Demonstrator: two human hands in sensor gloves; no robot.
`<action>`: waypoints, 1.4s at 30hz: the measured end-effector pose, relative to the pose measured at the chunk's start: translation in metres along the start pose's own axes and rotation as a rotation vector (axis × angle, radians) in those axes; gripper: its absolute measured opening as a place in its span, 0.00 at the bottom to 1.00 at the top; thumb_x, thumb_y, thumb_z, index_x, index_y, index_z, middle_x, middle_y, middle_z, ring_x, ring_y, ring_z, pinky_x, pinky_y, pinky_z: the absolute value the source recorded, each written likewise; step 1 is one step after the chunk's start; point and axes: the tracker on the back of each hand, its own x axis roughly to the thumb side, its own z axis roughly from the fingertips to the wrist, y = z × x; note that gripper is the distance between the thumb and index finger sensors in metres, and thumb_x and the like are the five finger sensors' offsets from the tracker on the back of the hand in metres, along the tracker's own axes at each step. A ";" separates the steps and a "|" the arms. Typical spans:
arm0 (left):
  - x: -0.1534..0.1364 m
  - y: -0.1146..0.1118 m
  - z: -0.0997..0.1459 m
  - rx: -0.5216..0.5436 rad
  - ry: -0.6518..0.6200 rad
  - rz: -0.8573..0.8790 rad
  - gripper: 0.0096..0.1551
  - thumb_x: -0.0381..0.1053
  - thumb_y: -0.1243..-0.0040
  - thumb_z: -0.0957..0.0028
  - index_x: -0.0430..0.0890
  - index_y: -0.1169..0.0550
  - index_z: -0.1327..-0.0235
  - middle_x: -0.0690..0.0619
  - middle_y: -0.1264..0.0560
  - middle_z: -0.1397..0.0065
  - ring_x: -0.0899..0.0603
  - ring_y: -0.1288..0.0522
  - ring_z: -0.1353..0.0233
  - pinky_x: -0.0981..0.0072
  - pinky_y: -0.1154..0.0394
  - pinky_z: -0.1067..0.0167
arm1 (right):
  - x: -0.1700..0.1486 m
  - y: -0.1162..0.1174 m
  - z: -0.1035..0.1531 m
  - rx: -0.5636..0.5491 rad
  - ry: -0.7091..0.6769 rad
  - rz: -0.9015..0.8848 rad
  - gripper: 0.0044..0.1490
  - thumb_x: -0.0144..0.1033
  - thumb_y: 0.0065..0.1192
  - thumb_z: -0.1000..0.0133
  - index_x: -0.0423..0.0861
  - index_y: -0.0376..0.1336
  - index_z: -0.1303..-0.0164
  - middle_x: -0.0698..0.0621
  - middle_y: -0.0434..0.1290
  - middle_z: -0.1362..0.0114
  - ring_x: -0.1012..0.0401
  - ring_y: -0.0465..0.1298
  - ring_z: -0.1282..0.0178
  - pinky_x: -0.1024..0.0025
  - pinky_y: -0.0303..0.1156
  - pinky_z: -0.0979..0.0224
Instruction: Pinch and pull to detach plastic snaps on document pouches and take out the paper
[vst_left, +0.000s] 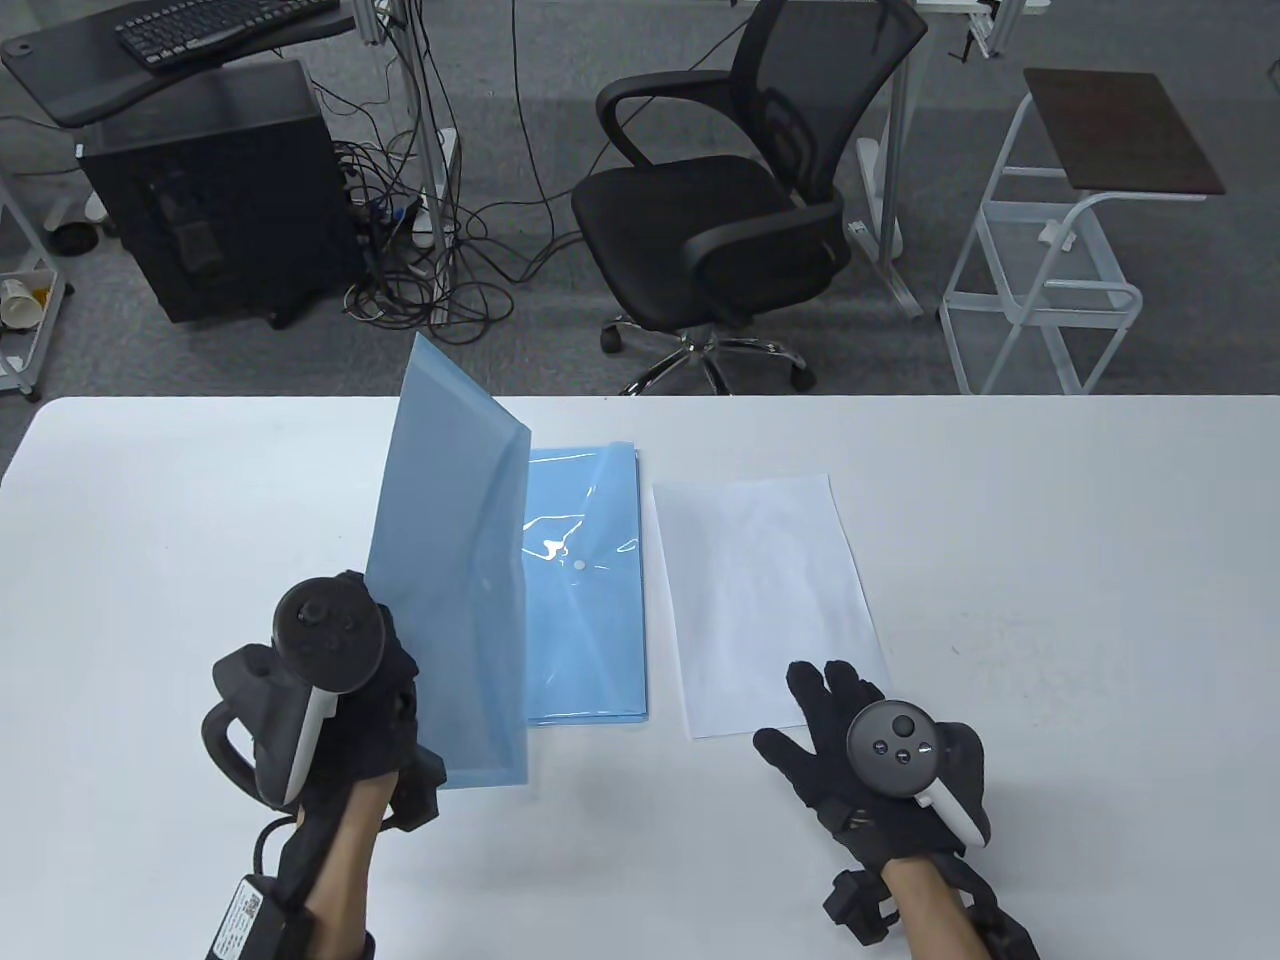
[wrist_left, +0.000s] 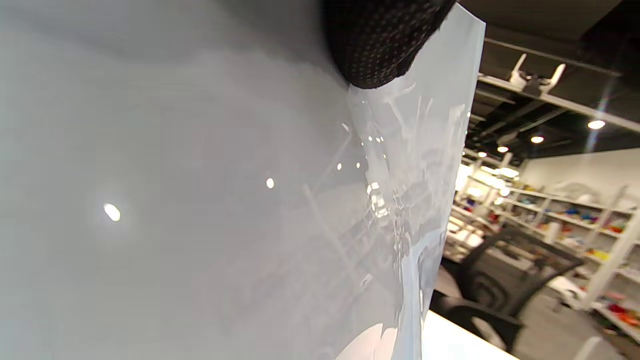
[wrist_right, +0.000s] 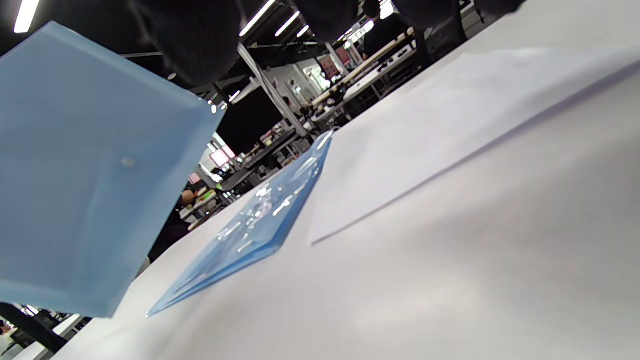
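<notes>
Bright, even overhead light, glare streaking the flat pouch (vst_left: 585, 590), soft shadows on the surface (vst_left: 1050, 560), wrist views blurred up close.

White desk (vst_left: 1050, 560), black mesh office chair (vst_left: 740, 200) beyond it, black computer tower (vst_left: 215, 190), keyboard (vst_left: 215, 25) on a dark shelf, tangled floor cables (vst_left: 440, 270), white trolley (vst_left: 1060, 240) with brown top.

Glossy translucent plastic pouch (vst_left: 450, 560), matt paper (vst_left: 765, 600)
</notes>
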 end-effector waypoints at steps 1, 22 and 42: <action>-0.003 -0.006 0.002 -0.030 -0.004 0.047 0.24 0.45 0.39 0.40 0.40 0.25 0.32 0.48 0.15 0.42 0.44 0.11 0.57 0.61 0.14 0.60 | 0.000 0.000 0.000 -0.001 -0.001 0.001 0.54 0.63 0.54 0.39 0.41 0.47 0.12 0.23 0.46 0.11 0.20 0.49 0.21 0.16 0.50 0.33; -0.074 -0.173 0.021 -0.649 0.158 0.736 0.25 0.46 0.46 0.37 0.42 0.32 0.28 0.51 0.19 0.38 0.47 0.12 0.52 0.64 0.15 0.55 | -0.002 0.000 0.000 0.003 0.005 0.009 0.54 0.63 0.54 0.39 0.41 0.47 0.12 0.23 0.46 0.11 0.21 0.49 0.21 0.16 0.50 0.33; -0.089 -0.200 0.021 -0.697 0.227 0.598 0.27 0.46 0.46 0.37 0.41 0.33 0.26 0.48 0.20 0.33 0.44 0.12 0.44 0.58 0.14 0.50 | 0.016 0.012 -0.001 0.076 -0.040 0.003 0.55 0.62 0.54 0.39 0.39 0.46 0.12 0.22 0.46 0.11 0.20 0.50 0.22 0.16 0.51 0.33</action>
